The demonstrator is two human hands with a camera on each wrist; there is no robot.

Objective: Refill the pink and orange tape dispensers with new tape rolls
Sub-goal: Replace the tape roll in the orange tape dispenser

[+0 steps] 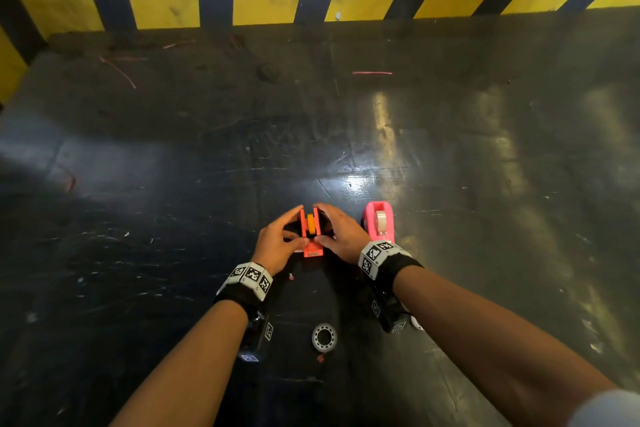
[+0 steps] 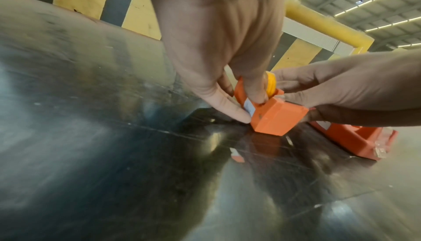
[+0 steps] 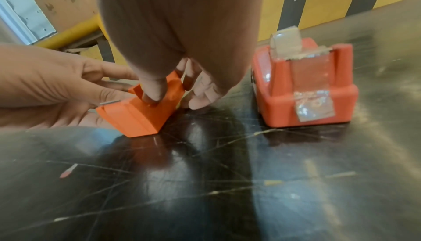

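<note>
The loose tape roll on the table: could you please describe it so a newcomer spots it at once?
On the dark scratched table, look nearest the person, between the two forearms. The pale, ring-shaped loose tape roll lies flat there, unlike the orange plastic dispenser and pink plastic dispenser standing beyond.

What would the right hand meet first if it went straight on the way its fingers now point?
Nothing new: the right hand already grips the small orange plastic tape dispenser. Its fingers point down and inward, so past the dispenser they would probably meet the scratched dark tabletop, though depth is unclear.

bare forearms, black wristbands (image 1: 242,295) (checkered white marker tags)
</note>
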